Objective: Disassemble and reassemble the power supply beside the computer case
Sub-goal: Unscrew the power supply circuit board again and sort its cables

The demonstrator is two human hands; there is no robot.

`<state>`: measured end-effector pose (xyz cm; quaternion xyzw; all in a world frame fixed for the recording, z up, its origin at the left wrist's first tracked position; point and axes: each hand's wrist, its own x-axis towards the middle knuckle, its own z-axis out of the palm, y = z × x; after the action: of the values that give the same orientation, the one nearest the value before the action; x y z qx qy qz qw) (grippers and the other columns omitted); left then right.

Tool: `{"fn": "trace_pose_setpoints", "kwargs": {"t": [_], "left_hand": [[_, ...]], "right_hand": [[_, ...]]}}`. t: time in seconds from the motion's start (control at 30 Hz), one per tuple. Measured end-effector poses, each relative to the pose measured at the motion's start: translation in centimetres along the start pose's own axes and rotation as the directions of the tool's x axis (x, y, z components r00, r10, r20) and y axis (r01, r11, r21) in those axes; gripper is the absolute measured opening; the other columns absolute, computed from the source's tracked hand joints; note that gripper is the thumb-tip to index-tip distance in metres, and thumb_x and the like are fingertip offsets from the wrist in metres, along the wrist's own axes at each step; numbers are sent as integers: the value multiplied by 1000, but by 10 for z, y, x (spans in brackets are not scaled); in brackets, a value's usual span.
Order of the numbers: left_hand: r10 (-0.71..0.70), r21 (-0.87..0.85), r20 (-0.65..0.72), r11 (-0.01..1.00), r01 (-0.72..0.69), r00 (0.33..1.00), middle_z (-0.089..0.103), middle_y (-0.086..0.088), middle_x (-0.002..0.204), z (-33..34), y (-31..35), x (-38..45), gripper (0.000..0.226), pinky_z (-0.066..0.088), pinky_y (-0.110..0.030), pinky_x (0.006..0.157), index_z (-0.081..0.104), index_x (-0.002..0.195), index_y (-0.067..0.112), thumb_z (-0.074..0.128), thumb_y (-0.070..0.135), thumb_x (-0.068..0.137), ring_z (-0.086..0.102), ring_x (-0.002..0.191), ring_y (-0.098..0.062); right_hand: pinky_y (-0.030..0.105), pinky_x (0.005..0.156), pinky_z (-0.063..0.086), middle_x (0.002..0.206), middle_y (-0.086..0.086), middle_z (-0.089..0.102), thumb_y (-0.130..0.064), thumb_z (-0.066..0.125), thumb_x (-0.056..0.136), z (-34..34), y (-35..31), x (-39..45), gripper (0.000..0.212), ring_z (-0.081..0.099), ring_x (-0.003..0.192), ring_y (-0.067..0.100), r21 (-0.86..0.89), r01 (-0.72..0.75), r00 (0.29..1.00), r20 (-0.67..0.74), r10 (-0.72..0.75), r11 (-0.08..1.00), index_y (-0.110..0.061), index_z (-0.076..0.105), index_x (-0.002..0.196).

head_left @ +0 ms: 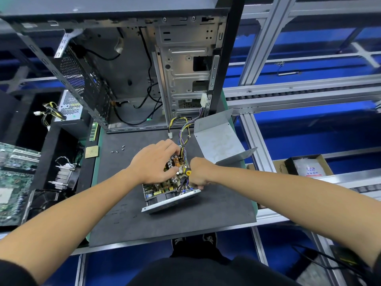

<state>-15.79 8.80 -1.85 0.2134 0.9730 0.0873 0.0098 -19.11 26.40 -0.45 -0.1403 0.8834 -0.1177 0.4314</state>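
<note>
Item: power supply [165, 195], cover off, circuit board exposed; lies at the centre of the dark mat [185, 221], in front of the open computer case [144, 69] at twelve o'clock.

Item: removed metal cover [216, 139], lying open at two o'clock of the unit, just beside it.

Item: wire bundle [184, 129], running from the unit's twelve o'clock end toward the case; white connector [170, 135] loose on the mat.

Item: loose screws [119, 149], scattered at ten o'clock of the unit, near a square chip [91, 152].

Item: left hand [154, 164], fingers curled down onto the board's components, pressing or holding the unit; exact grasp cannot be told.

Item: right hand [199, 172], fist closed round a screwdriver [187, 171] with a yellow and black handle, tip pointed down into the unit at its three o'clock side; tip hidden.

Hazards, judged: the driver may slip from a screw head and gouge the board or nick the wires, since the tip works close among them; fingers resting on capacitors may bend the leads; a freed screw may drop under the board or roll off the mat; the unit's near edge looks raised, so downward force may rock it.
</note>
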Motion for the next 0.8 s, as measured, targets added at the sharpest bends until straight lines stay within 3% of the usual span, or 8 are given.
{"fn": "trace_pose_setpoints", "kwargs": {"t": [0.47,0.8], "left_hand": [[-13,-3,13,1000,13,1000,48,6,101,1,0,0,36,35,-29,64,45,104,24,50,50,79,47,83,-16],[0,-4,13,1000,0,1000,47,6,101,0,-1,-1,38,32,-28,64,45,104,23,46,52,79,46,81,-16]], "right_hand": [[16,32,29,26,-1,46,0,55,75,7,-2,3,25,46,25,6,-90,17,999,-43,-21,996,-10,47,55],[18,40,36,31,-2,50,-7,68,79,6,0,5,24,48,27,8,-4,0,1000,-27,0,1000,-9,49,64]]}}
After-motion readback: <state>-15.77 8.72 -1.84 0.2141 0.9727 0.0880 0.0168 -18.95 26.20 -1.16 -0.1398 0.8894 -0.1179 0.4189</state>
